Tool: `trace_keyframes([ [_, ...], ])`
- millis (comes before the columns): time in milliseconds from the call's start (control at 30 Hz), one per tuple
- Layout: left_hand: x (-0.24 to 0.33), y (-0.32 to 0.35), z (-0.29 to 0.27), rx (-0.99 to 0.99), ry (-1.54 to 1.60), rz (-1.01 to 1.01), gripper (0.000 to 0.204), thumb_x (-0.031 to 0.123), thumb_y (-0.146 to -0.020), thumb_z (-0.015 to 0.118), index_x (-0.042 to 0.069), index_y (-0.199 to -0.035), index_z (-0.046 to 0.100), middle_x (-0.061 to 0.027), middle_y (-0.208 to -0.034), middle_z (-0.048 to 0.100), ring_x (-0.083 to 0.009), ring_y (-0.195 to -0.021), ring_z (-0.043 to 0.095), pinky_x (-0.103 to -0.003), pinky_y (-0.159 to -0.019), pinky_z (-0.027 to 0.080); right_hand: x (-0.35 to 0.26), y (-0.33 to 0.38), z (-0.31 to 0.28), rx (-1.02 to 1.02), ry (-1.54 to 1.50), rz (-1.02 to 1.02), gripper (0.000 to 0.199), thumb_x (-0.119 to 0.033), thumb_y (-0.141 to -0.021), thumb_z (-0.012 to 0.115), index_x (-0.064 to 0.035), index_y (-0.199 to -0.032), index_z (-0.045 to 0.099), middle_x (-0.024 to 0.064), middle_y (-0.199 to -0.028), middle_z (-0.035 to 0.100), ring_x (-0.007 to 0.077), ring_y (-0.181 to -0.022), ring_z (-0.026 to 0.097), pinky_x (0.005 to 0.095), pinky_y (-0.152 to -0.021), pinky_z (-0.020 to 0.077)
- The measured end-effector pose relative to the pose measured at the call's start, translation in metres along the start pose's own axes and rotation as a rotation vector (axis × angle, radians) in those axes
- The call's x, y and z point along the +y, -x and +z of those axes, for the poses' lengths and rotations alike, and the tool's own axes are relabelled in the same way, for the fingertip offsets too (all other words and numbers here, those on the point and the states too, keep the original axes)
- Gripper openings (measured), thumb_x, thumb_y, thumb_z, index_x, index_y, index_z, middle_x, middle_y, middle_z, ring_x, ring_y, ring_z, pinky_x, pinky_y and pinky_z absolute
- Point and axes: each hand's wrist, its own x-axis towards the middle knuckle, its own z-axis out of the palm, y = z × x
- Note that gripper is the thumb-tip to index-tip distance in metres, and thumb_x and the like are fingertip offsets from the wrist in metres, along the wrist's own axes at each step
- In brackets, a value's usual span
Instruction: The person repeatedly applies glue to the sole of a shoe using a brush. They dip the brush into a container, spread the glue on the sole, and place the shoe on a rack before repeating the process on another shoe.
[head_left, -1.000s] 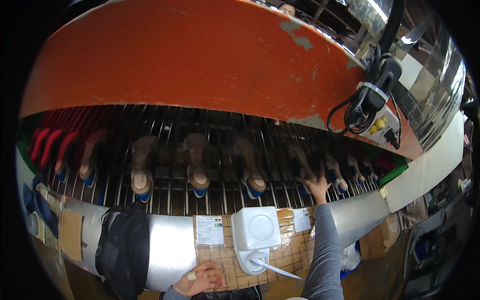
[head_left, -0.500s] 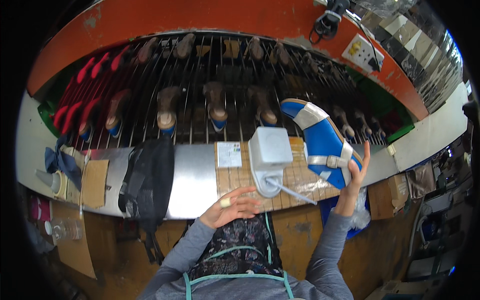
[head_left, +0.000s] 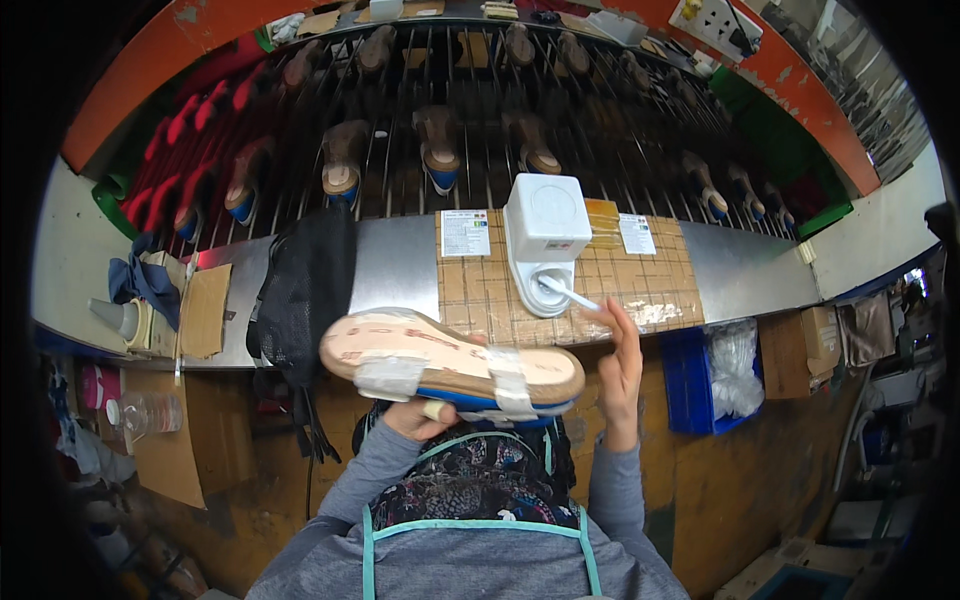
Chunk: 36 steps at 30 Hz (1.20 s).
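My left hand (head_left: 420, 419) is closed on a sandal (head_left: 455, 362) and holds it on its side above my lap. Its pale underside faces up, with wide silvery straps wrapped over the edges and a blue body below. A tan wrap shows on one finger of that hand. To the right, the fingertips of my right hand (head_left: 620, 370) meet the outer end of a thin white stick (head_left: 572, 293). The stick's other end sits in the round mouth of a white dispenser (head_left: 549, 215), so its tip is hidden.
Behind the metal ledge (head_left: 396, 275), a rack of rods (head_left: 388, 165) carries several similar shoes. Taped cardboard (head_left: 650, 290) lies under the dispenser. A black bag (head_left: 305, 290) hangs over the ledge at left. Below right is a blue bin (head_left: 690, 385) with clear plastic.
The sandal has passed from my right hand to my left and turned underside up. My right hand has come in to the white stick. The view has tilted, showing more of the rack's far side.
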Motion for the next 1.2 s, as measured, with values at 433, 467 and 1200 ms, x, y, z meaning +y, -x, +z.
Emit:
trace_keyframes([
  [433,0.123,0.021,0.018,-0.326,0.188,0.212,0.102,0.079,-0.073,0.051,0.025,-0.151,0.015,-0.0037,-0.157,0.012,-0.0203,-0.141,0.023,-0.045,-0.115,0.020,0.048,-0.023,0.002,0.123,1.150,-0.113,0.018,-0.019,-0.078,0.074,-0.0178,-0.096,0.071,0.0012,-0.078,0.058,0.0186,-0.076,0.056,0.0360,-0.075,0.0297],
  [467,0.125,0.024,0.017,-0.278,0.163,0.226,0.100,0.077,-0.074,0.051,0.024,-0.151,0.016,-0.0048,-0.156,0.013,-0.0217,-0.140,0.025,-0.045,-0.114,0.022,0.045,-0.023,-0.002,0.176,1.134,-0.145,0.015,-0.019,-0.078,0.074,-0.0175,-0.093,0.072,0.0010,-0.077,0.058,0.0182,-0.075,0.056,0.0360,-0.076,0.0297],
  [1200,0.069,-0.052,0.008,0.703,-0.704,1.029,0.068,0.057,-0.096,0.037,0.013,-0.147,0.031,-0.0168,-0.149,0.034,-0.0274,-0.127,0.048,-0.046,-0.104,0.042,0.072,-0.025,-0.023,0.047,0.569,0.347,0.014,-0.019,-0.089,0.066,-0.0056,-0.088,0.070,0.0038,-0.061,0.058,0.0138,-0.054,0.053,0.0276,-0.060,0.0399],
])
